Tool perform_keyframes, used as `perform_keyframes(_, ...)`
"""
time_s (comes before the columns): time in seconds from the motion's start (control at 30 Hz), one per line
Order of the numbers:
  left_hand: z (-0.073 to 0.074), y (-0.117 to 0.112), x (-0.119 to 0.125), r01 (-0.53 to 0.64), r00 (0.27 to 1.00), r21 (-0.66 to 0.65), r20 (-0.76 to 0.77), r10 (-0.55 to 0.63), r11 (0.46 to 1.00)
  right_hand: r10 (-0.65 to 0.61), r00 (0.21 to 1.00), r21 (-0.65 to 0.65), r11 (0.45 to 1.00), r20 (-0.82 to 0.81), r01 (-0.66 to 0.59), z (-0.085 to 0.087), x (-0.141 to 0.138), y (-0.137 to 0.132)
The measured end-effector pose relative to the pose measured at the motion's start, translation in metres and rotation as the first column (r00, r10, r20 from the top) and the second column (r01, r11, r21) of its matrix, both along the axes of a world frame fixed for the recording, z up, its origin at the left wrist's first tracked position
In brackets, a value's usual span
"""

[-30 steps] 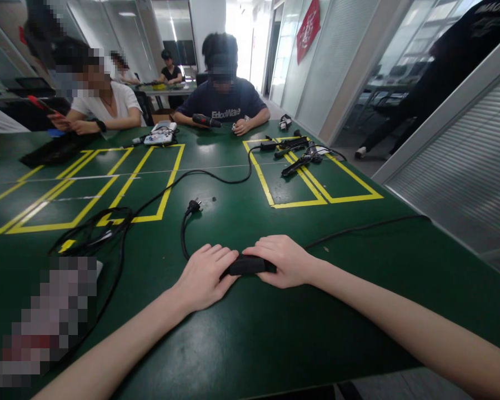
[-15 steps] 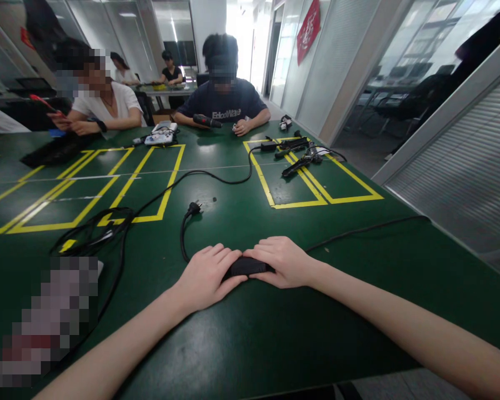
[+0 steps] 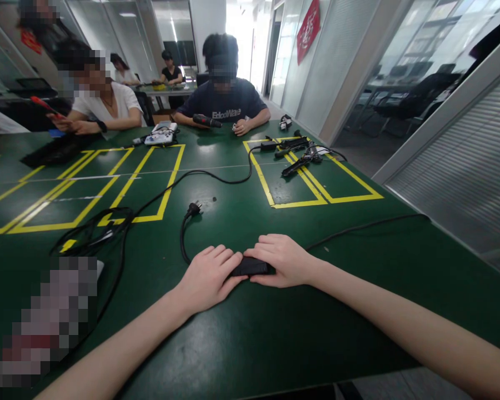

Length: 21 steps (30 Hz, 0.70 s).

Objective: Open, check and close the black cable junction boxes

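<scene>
A black power adapter (image 3: 250,266) lies on the green table in front of me, partly covered by my fingers. My left hand (image 3: 211,278) grips its left end, with the thumb along the near side. Around the right end closes my right hand (image 3: 281,261). From behind my left hand a short black cord curves up to a plug (image 3: 194,209), its prongs pointing right. A thin black cable (image 3: 370,226) runs from behind my right hand to the table's right edge.
Coiled black cable (image 3: 104,228) and a blurred-out flat object (image 3: 54,316) lie at left. Yellow tape outlines mark the table (image 3: 233,222). Black cabled parts (image 3: 295,155) lie at the back right. Across sits a person with a power drill (image 3: 207,120); a white device (image 3: 161,133) is nearby.
Both hands stay on the adapter, with only a slight shift of the fingers. In the background at upper left, a standing person has moved.
</scene>
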<state>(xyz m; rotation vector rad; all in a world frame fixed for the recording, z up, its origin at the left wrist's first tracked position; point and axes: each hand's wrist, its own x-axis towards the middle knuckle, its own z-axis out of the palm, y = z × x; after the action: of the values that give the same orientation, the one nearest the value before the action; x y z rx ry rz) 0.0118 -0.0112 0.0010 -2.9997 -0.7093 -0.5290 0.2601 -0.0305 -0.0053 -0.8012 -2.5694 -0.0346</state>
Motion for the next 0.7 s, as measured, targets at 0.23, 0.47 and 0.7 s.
perform_keyframes(0.23,0.0002,0.0013,-0.0017,0.026,0.996,0.008,0.089,-0.027,1.000,-0.008,1.000,0.035,0.999,0.011,0.008,0.0001,-0.0010,-0.0009)
perform_keyframes(0.47,0.0002,-0.0004,0.0000,0.030,0.994,-0.002,0.104,-0.029,1.000,-0.019,1.000,0.078,0.997,0.010,0.018,0.0007,-0.0010,-0.0016)
perform_keyframes(0.7,-0.0008,0.0006,0.0001,0.034,0.984,-0.017,0.178,-0.030,0.999,-0.012,0.998,0.080,0.997,-0.067,0.017,0.0018,-0.0002,-0.0030)
